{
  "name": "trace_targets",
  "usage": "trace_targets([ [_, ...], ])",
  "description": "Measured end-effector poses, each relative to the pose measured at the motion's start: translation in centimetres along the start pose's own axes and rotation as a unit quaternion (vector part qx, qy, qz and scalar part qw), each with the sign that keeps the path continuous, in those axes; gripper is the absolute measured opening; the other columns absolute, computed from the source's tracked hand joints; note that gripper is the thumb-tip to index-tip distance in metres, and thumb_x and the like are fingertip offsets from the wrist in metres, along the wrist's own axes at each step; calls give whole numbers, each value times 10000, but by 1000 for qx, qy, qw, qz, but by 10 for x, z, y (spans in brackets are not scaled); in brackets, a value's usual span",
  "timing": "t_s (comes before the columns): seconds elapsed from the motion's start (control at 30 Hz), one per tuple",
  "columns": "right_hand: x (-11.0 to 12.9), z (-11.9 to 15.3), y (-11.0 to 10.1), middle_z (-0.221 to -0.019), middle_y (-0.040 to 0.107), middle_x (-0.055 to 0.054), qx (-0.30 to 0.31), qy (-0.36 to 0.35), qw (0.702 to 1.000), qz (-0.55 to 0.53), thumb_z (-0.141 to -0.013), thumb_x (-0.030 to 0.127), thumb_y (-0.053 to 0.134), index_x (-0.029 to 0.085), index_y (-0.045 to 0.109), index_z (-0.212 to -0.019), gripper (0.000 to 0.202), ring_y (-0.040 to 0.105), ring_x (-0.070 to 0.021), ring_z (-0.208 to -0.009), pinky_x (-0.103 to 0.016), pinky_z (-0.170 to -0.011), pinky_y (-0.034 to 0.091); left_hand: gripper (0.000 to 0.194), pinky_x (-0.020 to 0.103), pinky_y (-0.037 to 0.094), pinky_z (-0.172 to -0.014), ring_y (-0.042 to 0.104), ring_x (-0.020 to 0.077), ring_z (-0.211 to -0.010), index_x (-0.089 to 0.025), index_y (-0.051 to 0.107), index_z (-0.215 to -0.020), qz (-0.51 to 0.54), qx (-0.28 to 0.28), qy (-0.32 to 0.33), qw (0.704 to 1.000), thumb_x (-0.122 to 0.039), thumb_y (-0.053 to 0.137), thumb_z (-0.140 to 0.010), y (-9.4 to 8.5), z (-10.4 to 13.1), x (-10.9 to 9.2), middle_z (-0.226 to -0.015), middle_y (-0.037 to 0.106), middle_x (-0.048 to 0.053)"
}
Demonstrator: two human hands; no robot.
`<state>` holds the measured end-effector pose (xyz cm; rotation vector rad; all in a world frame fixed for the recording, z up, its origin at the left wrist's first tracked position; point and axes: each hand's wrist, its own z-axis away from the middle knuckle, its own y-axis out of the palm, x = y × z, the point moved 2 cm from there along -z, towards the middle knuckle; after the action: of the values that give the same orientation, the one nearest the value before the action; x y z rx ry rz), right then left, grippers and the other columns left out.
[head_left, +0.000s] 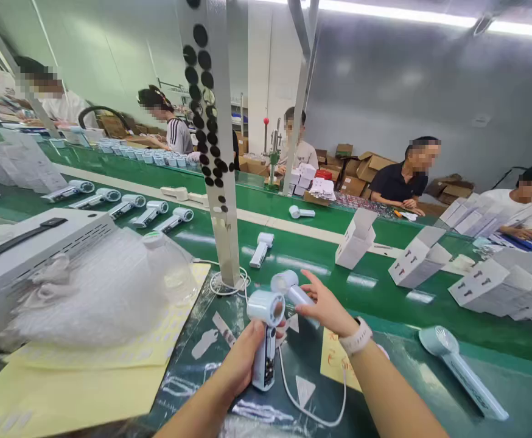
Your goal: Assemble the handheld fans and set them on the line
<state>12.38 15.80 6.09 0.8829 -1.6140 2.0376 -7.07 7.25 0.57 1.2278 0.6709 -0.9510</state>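
Observation:
My left hand (246, 351) is wrapped around the handle of a light-blue handheld fan (265, 309). It holds the fan upright, and small inner parts show along the open side of the handle. My right hand (327, 304), with a pale watch band at the wrist, has its fingers spread over the handle of a second, paler handheld fan (286, 281). Whether the fingers touch that fan I cannot tell. A white cable (311, 418) curls over the dark work surface below my hands, among scraps of clear film and a yellow note (334, 356).
A metal post (223, 237) rises ahead. Several fans and white boxes (356, 238) stand on the green belt (311, 243). Another fan (464, 371) lies at right. Plastic bags (106, 292) and yellow sheets (87, 389) cover the left. Several people sit across the belt.

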Motion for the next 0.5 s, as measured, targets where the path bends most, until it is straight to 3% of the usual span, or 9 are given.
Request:
trace_targets([
  [0.07, 5, 50, 24, -1528, 604, -106, -25, -56, 997, -38, -851, 199, 735, 261, 381, -1652, 878, 627, -277, -1355, -437, -1175, 502, 902, 532, 506, -1157, 735, 355, -1121, -165, 766, -1138, 108, 22, -54, 992, -828, 883, -537, 14, 14, 4, -1156, 791, 166],
  [0.17, -2, 121, 50, -1673, 439, -129, -134, -133, 981, -33, -905, 205, 620, 253, 415, -1639, 764, 432, -325, -1545, -508, -1248, 426, 770, 493, 505, -1175, 737, 341, -1169, -179, 785, -1048, 184, 63, -77, 978, -758, 915, -558, 34, 37, 12, -1105, 811, 126],
  [0.23, -19, 149, 51, -1619, 508, -135, -121, -137, 983, -17, -959, 288, 598, 264, 485, -1589, 640, 530, -324, -1467, -480, -1166, 512, 708, 479, 511, -1170, 740, 342, -1177, -173, 789, -983, 207, 90, -92, 970, -739, 914, -578, 43, 48, 17, -1041, 819, 109],
  [0.3, -45, 157, 41, -1296, 721, -146, -101, -73, 992, -6, -1016, 388, 551, 228, 620, -1407, 428, 722, -294, -1139, -422, -960, 610, 681, 464, 517, -1161, 738, 343, -1186, -169, 781, -930, 213, 105, -87, 967, -742, 909, -584, 47, 53, 21, -1027, 820, 103],
  [0.37, -69, 152, 28, -965, 733, -154, -158, 24, 987, 22, -1033, 403, 487, 178, 663, -1115, 297, 709, -298, -879, -426, -800, 596, 666, 463, 527, -1141, 736, 340, -1188, -171, 761, -891, 217, 119, -61, 967, -759, 889, -605, 50, 55, 22, -1072, 815, 109],
  [0.43, -79, 145, 27, -895, 686, -184, -180, 49, 982, 34, -1005, 338, 488, 193, 594, -899, 209, 660, -326, -894, -451, -805, 554, 671, 466, 549, -1101, 744, 334, -1156, -178, 745, -884, 223, 143, -31, 964, -769, 886, -600, 52, 55, 19, -1110, 807, 112],
  [0.5, -73, 143, 40, -903, 676, -185, -147, 17, 989, 22, -969, 276, 510, 216, 534, -805, 176, 637, -324, -932, -450, -845, 529, 693, 441, 582, -1034, 761, 311, -1082, -180, 744, -904, 223, 168, -12, 960, -775, 893, -582, 55, 55, 15, -1106, 805, 112],
])
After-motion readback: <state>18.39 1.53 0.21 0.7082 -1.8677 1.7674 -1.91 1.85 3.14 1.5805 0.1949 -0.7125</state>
